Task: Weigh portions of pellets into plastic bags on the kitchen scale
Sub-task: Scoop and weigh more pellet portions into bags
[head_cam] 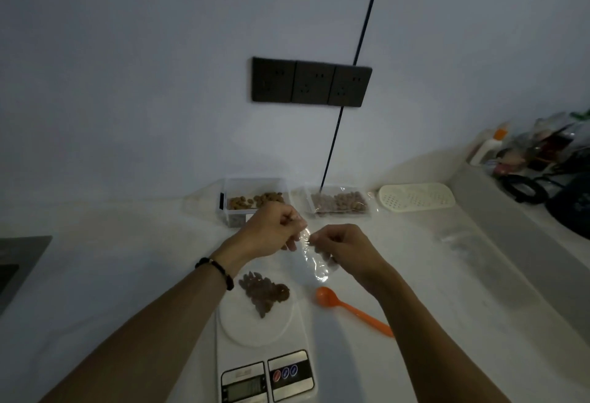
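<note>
From the head view, the thing in hand was a small clear plastic bag (314, 259), held in the air above the counter (431, 275), just beyond the kitchen scale (261, 338). It looked thin, limp and nearly weightless, probably slick, with walls that cling together; the mouth edge seemed the place to take it, one wall per hand. The left hand (274, 231) pinched the bag's upper edge with curled fingers, and the right hand (341, 244) pinched the same edge just beside it, each grip closed tight on the film. A heap of pellets (263, 292) lay on the scale's round platform. An orange spoon (348, 307) rested on the counter beside the scale.
</note>
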The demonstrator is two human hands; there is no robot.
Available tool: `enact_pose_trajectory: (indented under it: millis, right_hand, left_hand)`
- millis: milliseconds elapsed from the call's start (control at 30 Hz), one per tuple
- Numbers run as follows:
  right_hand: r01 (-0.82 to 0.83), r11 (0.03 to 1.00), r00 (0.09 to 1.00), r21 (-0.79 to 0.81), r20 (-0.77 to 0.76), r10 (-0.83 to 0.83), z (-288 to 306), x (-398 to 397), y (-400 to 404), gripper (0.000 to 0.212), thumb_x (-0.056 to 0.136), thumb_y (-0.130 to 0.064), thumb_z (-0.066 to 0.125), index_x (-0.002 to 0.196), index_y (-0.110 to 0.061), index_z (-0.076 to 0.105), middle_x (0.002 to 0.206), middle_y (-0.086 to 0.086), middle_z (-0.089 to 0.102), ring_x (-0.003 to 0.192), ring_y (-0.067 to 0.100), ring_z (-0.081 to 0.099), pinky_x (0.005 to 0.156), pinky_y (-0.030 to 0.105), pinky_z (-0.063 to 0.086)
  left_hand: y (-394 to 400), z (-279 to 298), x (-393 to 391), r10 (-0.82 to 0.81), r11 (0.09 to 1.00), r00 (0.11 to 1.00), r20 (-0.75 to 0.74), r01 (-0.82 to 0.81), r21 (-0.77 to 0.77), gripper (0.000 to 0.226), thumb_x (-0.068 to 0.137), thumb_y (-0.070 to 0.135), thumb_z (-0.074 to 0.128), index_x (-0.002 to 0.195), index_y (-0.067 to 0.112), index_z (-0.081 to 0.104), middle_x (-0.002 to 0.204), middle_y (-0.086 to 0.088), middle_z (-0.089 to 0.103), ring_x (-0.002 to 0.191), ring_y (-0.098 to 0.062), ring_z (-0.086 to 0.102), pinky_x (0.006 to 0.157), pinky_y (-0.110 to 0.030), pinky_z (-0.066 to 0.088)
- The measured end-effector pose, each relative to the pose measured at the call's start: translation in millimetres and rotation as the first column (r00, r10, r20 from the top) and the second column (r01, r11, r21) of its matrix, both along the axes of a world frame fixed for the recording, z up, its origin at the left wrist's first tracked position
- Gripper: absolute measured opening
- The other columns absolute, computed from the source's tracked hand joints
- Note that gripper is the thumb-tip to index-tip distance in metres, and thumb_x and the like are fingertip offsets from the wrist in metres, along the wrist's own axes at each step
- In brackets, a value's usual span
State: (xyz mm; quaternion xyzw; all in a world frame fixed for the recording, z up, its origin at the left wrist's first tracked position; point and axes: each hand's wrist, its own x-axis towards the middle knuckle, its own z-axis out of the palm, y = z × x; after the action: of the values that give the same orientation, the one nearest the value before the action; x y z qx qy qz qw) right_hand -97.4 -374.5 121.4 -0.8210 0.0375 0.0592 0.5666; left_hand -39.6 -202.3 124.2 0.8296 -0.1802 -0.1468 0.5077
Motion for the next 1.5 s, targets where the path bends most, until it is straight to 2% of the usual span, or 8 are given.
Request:
enact_pose_trajectory:
  millis: [333,467,633,767,933,1167,1333,1500]
  right_hand:
    - [-0.073,0.989,0.969,-0.129,0.226,0.102,34.2,7.3,-30.4,0.025,0.092,-0.016,0.061,0.068,-0.020,0.063,0.060,-0.008,0.058,0.052,-0.004,0.053,0.053,0.011,0.043]
    - [-0.096,0.993,0.982,-0.067,0.157,0.106,35.1,12.5,-60.1,0.024,0.092,-0.028,0.062,0.073,-0.015,0.069,0.065,-0.002,0.064,0.057,0.006,0.057,0.053,0.019,0.047]
    - [-0.082,0.982,0.969,-0.168,0.215,0.118,37.0,18.7,-95.6,0.026,0.093,-0.021,0.061,0.078,-0.002,0.072,0.061,-0.005,0.062,0.050,-0.002,0.055,0.051,0.013,0.043]
    - [-0.099,0.955,0.951,-0.279,0.257,0.173,40.1,27.6,-110.9,0.028,0.092,-0.022,0.063,0.065,-0.018,0.067,0.059,-0.004,0.061,0.050,0.000,0.052,0.052,0.014,0.042]
    - [-0.149,0.966,0.952,-0.211,0.234,0.198,50.0,33.6,-123.1,0.027,0.092,-0.021,0.063,0.076,-0.002,0.072,0.057,-0.002,0.058,0.044,0.000,0.047,0.046,0.010,0.038]
    - [-0.071,0.953,0.963,-0.293,0.229,0.142,47.5,50.0,-146.4,0.034,0.092,-0.024,0.062,0.059,-0.017,0.061,0.047,-0.010,0.047,0.038,0.001,0.039,0.043,0.014,0.031]
    - [-0.162,0.947,0.951,-0.276,0.211,0.225,44.7,59.7,-146.0,0.020,0.089,-0.023,0.066,0.077,-0.009,0.072,0.060,0.005,0.058,0.053,0.011,0.047,0.051,0.022,0.039]
    - [-0.117,0.945,0.938,-0.305,0.279,0.206,42.0,77.0,-140.1,0.017,0.088,-0.013,0.064,0.073,-0.014,0.072,0.063,0.001,0.063,0.056,0.011,0.049,0.052,0.019,0.039]
  left_hand:
    - [-29.3,41.4,-6.8,0.018,0.998,1.000,0.008,-0.018,-0.064,0.014,0.090,0.013,0.065,0.078,0.014,0.069,0.072,-0.008,0.071,0.062,-0.022,0.070,0.061,-0.029,0.057]
    - [-53.8,45.0,-7.6,0.140,0.990,0.982,0.124,-0.136,-0.042,0.020,0.091,0.009,0.063,0.073,0.017,0.066,0.066,-0.005,0.068,0.057,-0.019,0.068,0.052,-0.022,0.051]
    - [-78.6,45.9,-6.5,0.245,0.963,0.967,0.065,-0.235,-0.129,0.014,0.090,0.009,0.064,0.078,0.014,0.069,0.070,-0.010,0.070,0.061,-0.021,0.069,0.054,-0.022,0.054]
    - [-94.7,47.1,-9.1,0.178,0.970,0.984,-0.020,-0.179,-0.163,0.006,0.087,0.012,0.069,0.082,0.013,0.072,0.070,-0.010,0.070,0.062,-0.019,0.068,0.059,-0.024,0.056]
    - [-114.0,44.3,-2.5,0.246,0.960,0.966,0.074,-0.232,-0.157,0.010,0.090,0.007,0.064,0.086,0.001,0.070,0.071,-0.018,0.066,0.056,-0.016,0.062,0.058,-0.023,0.055]
    - [-119.2,39.8,7.3,0.257,0.908,0.965,-0.056,-0.261,-0.326,0.016,0.095,0.006,0.055,0.091,0.000,0.070,0.074,-0.012,0.071,0.065,-0.020,0.069,0.061,-0.025,0.057]
    - [-122.0,33.2,20.8,0.270,0.942,0.956,0.115,-0.237,-0.239,0.021,0.095,0.003,0.055,0.077,0.006,0.065,0.067,-0.008,0.067,0.058,-0.017,0.066,0.058,-0.024,0.055]
    - [-127.5,29.5,33.8,0.243,0.943,0.958,0.152,-0.196,-0.270,0.018,0.094,0.010,0.057,0.078,0.010,0.066,0.068,-0.004,0.068,0.060,-0.015,0.066,0.060,-0.024,0.055]
